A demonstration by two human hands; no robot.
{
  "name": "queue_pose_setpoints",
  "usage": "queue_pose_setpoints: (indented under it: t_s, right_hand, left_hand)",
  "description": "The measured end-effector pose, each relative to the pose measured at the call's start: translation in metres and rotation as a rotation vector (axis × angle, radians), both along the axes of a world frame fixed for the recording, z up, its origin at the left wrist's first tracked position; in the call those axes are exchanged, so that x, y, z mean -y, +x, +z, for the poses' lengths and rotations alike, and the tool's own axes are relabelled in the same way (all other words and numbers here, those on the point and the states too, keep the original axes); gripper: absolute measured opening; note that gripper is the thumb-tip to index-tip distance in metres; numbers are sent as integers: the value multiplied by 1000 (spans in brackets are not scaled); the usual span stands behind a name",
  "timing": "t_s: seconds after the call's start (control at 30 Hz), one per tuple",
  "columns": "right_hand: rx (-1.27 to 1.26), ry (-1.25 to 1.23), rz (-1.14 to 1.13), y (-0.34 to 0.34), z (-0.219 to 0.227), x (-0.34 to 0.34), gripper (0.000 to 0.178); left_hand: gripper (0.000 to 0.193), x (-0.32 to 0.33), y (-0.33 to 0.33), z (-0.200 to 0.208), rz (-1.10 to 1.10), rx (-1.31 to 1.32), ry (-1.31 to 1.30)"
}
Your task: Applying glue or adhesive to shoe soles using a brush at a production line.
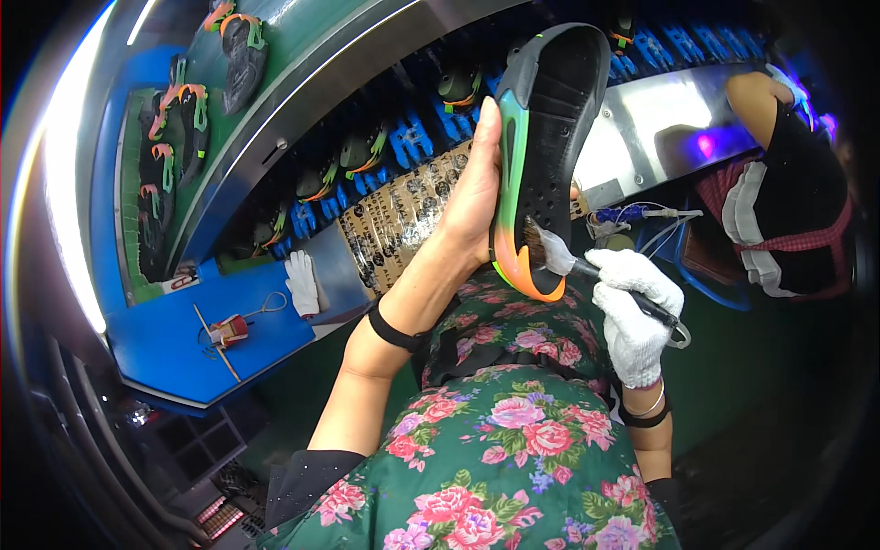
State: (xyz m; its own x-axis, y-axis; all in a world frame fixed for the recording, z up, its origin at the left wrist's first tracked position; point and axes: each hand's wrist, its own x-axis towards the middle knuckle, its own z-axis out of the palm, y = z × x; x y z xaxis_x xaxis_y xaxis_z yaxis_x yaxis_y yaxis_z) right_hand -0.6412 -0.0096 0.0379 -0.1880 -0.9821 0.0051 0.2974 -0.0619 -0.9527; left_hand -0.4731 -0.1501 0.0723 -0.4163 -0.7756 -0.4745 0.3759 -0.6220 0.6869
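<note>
In front of me a shoe sole (559,137) stands nearly upright, black inside with small holes and a rim running from green to orange. My left hand (472,206), bare, is closed on its left side, with the palm along the rim and the fingers mostly hidden behind it. My right hand (637,307), in a white knitted glove, grips the black handle of a brush (553,252). The brush's bristles touch the inside of the sole near its lower, orange end. A thin tube or cord loops at the back end of the handle.
Ahead runs a line of blue holders (410,137) with soles on them. More shoe parts (243,69) lie on a green surface at upper left. A blue table (156,344) holds a white glove (302,284) and a stick. A co-worker (797,183) is at right, beside a metal surface (632,137).
</note>
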Motion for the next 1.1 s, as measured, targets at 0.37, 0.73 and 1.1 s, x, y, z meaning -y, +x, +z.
queue_pose_setpoints:
  t_s: [0.37, 0.73, 1.1]
  right_hand:
    - [182, 148, -30, 3, -3, -3, 15]
    - [-21, 11, 56, -4, 9, 1, 15]
    - [-437, -304, 174, -13, 38, 6, 22]
  left_hand:
    - [76, 1, 4, -13, 21, -39, 35]
    - [101, -3, 9, -14, -87, -88, -23]
    - [98, -7, 14, -21, -85, -384, -327]
